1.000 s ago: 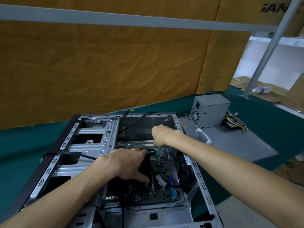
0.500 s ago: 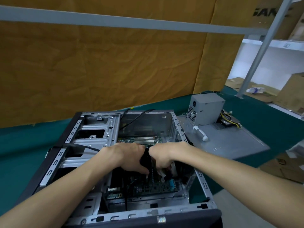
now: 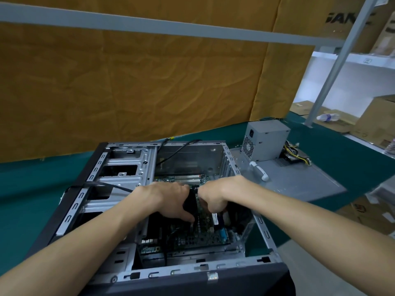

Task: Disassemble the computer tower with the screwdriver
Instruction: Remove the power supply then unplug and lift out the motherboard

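The computer tower (image 3: 128, 176) lies on its side on the green table, open at the top, with the green motherboard (image 3: 203, 233) showing inside. Both my hands reach into the case. My left hand (image 3: 171, 199) grips the left side of a black part (image 3: 190, 205) above the motherboard. Right beside it, my right hand (image 3: 213, 195) curls down over the same part's right side; its fingertips are hidden. The white-handled screwdriver (image 3: 259, 170) lies apart from both hands on the removed grey side panel (image 3: 299, 184), right of the case.
A grey power supply (image 3: 266, 139) with loose coloured wires stands on the side panel's far end. A black cable (image 3: 106, 184) crosses the drive bays at left. Brown cardboard walls the back. Boxes and a metal post (image 3: 333, 67) are on the right.
My right hand has come back from the far end of the case to the black part, next to my left hand. The left hand has stayed put.
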`<state>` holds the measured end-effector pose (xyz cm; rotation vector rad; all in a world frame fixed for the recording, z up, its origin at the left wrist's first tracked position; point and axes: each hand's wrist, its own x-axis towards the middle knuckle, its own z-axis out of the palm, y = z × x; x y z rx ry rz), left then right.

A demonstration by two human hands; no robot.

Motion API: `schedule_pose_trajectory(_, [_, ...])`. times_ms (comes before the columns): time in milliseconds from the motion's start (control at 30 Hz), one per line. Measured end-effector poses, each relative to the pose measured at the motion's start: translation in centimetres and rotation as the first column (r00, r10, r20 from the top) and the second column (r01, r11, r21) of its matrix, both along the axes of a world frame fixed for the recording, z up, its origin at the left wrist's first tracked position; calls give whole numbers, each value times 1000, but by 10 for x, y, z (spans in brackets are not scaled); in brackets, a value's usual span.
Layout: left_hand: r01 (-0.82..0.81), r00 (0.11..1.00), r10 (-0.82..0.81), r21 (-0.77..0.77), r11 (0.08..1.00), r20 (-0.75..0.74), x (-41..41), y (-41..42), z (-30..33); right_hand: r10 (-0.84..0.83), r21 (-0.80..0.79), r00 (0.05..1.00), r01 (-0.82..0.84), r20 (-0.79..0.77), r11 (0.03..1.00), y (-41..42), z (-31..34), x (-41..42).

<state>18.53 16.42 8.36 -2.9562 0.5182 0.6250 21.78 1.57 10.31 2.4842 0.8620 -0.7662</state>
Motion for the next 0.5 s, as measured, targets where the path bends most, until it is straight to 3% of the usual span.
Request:
schedule_pose_trajectory(133, [27,1000,-27,-16,1000,-14,0,0,-2,-7,139,999,1,44,990,-8,7,-7])
schedule_pose_trajectory(233, [93,995,-97,-176,980,-14,0,-6,-2,-35,351,989,-19,147,936,-21,21,-11])
schedule_pose_trajectory(333, [99,991,-125,-350,932,-54,3,-23,0,-154,569,940,-50,304,821,-36,37,-3])
schedule_pose_trajectory(400, [154,986,-166,-302,941,-14,5,-36,-3,-279,672,901,-18,332,740,-46,41,6])
schedule_pose_trajectory(500, [205,979,-202,-197,959,40,6,-51,-14,-412,772,876,75,252,631,-53,32,17])
